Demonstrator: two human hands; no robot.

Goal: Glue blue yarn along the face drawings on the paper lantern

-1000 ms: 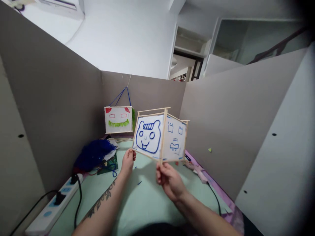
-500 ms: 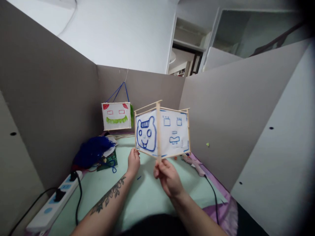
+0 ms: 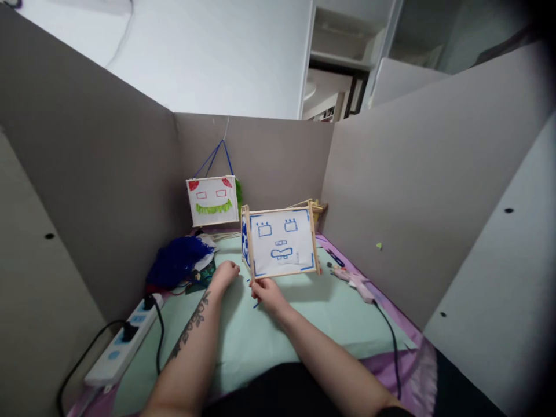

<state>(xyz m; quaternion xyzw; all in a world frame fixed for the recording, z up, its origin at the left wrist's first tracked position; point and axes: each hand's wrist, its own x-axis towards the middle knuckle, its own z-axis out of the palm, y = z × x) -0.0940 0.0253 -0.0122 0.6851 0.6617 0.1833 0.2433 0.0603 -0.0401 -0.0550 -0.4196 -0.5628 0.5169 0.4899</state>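
My right hand (image 3: 267, 293) pinches the lower near corner of a box-shaped paper lantern (image 3: 282, 246) with a wooden-stick frame, holding it above the table. Its front panel shows a blue drawn face with square eyes; a second blue drawing on the left side is seen at a steep slant. My left hand (image 3: 226, 272), fingers curled in, hovers just left of the lantern with a small gap between them; nothing shows in it. A similar lantern (image 3: 214, 202) with a red and green face hangs by blue cords at the back panel.
Blue yarn (image 3: 178, 260) lies at the left by a white power strip (image 3: 124, 341) with black plugs. A pink glue gun (image 3: 358, 285) with a black cord rests on the right. Grey panels (image 3: 256, 150) enclose the pale green tabletop (image 3: 256, 341).
The lantern has turned so the square-eyed face points at me, and it has come lower. My left hand has moved away from its lower corner; my right hand keeps its hold.
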